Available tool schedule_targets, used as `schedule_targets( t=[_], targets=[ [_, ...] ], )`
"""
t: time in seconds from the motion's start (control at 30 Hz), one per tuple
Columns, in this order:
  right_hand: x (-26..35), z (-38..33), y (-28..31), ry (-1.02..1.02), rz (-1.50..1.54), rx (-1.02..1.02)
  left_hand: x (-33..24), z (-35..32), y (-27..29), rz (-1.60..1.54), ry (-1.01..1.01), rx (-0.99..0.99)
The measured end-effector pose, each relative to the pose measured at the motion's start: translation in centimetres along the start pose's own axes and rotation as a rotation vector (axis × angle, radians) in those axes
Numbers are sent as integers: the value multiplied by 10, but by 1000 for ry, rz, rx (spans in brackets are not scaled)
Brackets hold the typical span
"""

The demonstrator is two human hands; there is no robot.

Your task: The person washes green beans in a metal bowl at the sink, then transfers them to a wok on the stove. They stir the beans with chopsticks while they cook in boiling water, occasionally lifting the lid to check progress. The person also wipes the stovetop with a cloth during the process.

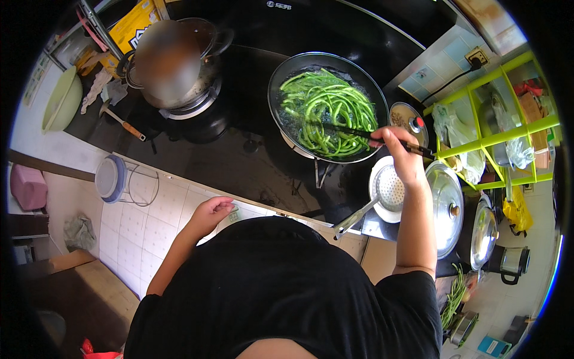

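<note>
While the right hand (405, 157) grasps a pair of black chopsticks (350, 129), the long green beans (338, 110) lie to its left and slightly farther from the body, coiled in the black wok (375, 87). The chopsticks point left and a little away, their tips among the beans; the bean strands mostly curve round the wok rather than share one axis. The right hand is the nearer, its fingers about over the wok's right rim. The left hand (210, 215), loosely curled with nothing visible in it, hangs just off the counter's (239, 170) front edge, well apart from the wok. Bare counter spreads leftward to the left burner (191, 110); rightward, a knobbed lid (406, 115), a skimmer (390, 184) and a lime-green rack (491, 142) crowd the room.
</note>
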State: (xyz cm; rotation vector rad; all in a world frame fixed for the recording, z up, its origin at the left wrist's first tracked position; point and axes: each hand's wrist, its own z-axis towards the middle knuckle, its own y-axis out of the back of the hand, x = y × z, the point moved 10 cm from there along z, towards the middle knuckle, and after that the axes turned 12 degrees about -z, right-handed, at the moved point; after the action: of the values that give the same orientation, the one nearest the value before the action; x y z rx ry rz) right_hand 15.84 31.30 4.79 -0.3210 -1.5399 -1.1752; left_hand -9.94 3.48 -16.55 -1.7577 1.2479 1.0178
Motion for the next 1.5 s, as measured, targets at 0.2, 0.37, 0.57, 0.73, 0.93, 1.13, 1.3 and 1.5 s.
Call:
schedule_targets(
  t=[0.2,0.37,0.57,0.73,0.93,1.13,1.3,1.5],
  targets=[
    [-37,-11,-11,-34,-172,76,-2,6,-10,2,11,50],
    [-41,-14,16,-151,-48,-95,-1,11,-7,3,-21,74],
    [-6,-46,68,-172,-98,-345,1,10,-8,-7,17,62],
    [-39,-30,27,-235,-404,-237,-1,12,-13,-8,11,98],
    [-5,-19,-2,121,-584,-212,-4,13,-6,24,-12,80],
    [19,-53,42,-47,-187,-348,1,6,-5,-20,-5,72],
    [8,-42,0,54,-349,-100,4,6,-6,-6,-2,85],
    [18,-35,16,54,-277,-210,1,6,5,4,-21,49]
  ],
)
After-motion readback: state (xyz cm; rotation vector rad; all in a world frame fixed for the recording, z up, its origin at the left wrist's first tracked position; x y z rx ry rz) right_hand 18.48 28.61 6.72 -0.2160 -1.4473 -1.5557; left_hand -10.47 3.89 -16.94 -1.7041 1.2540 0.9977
